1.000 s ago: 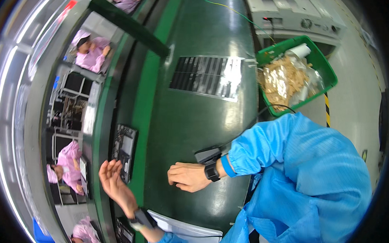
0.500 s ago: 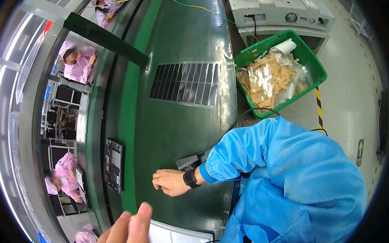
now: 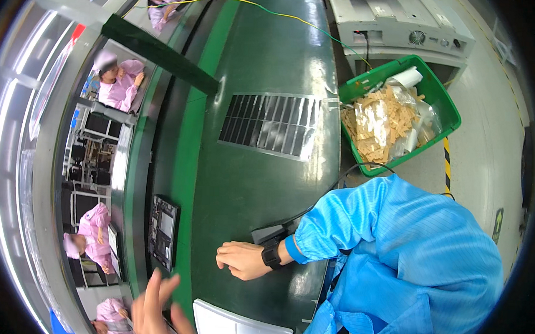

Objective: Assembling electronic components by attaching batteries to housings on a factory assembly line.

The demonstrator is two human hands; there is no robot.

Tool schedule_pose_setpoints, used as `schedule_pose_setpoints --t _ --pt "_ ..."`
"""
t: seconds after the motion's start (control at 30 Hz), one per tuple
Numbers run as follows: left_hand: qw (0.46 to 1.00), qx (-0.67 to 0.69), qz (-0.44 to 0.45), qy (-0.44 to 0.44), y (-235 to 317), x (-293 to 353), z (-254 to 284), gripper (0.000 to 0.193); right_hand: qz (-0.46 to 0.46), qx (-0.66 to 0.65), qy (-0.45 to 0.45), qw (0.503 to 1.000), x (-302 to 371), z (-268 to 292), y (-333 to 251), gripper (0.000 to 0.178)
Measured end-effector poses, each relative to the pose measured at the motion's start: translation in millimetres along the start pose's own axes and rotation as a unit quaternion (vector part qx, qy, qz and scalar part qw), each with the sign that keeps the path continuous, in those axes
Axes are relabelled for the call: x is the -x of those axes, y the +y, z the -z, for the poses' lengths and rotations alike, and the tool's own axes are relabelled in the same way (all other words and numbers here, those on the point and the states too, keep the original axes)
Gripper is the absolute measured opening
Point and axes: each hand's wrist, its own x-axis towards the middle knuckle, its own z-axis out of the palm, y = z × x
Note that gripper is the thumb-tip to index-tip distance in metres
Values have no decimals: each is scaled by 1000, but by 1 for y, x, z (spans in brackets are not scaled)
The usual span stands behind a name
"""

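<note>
My left hand (image 3: 154, 310) is at the lower left, fingers apart and nothing seen in it, slightly blurred. Just beyond its fingertips lies an opened laptop base (image 3: 163, 233), with its inner parts showing, on the dark strip along the bench's left side. My right hand (image 3: 243, 260), with a black watch (image 3: 271, 255) on the wrist, hovers over or rests on the green bench top, its fingers curled loosely together. Whatever they may hold is hidden. A dark grey box-shaped device (image 3: 268, 233) with a black cable sits beside that wrist.
A sheet of black rectangular stickers (image 3: 270, 124) lies farther up the bench (image 3: 237, 183). A white panel (image 3: 238, 326) is at the near edge. On the right stands a green bin (image 3: 452, 121) of brown scraps and clear plastic. A dark green post (image 3: 159, 54) crosses the far left; people in pink sit beyond.
My left hand has moved left, closer to the laptop base, and its fingers have spread. The whole view has shifted a little; my right hand stays by the grey device.
</note>
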Motion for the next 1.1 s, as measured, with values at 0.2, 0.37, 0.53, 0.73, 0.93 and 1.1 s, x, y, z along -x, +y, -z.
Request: schedule_pose_setpoints --t 0.2,0.37,0.53,0.73,0.93,1.1 --pt "991 54 87 -82 -165 37 -235 50 -21 141 63 988 -21 27 3 25" --pt "982 129 135 4 -159 74 -266 51 -42 347 74 934 -60 139 11 38" --pt "986 131 102 22 -154 58 -265 53 -128 595 64 791 -9 230 90 73" --pt "982 137 106 69 -156 65 -271 52 -76 539 24 838 -25 214 60 40" --pt "970 217 104 33 -168 88 -228 39 -18 559 22 829 -33 205 83 30" --pt "955 181 230 55 -184 135 -123 36 -19 532 57 845 -24 230 89 28"
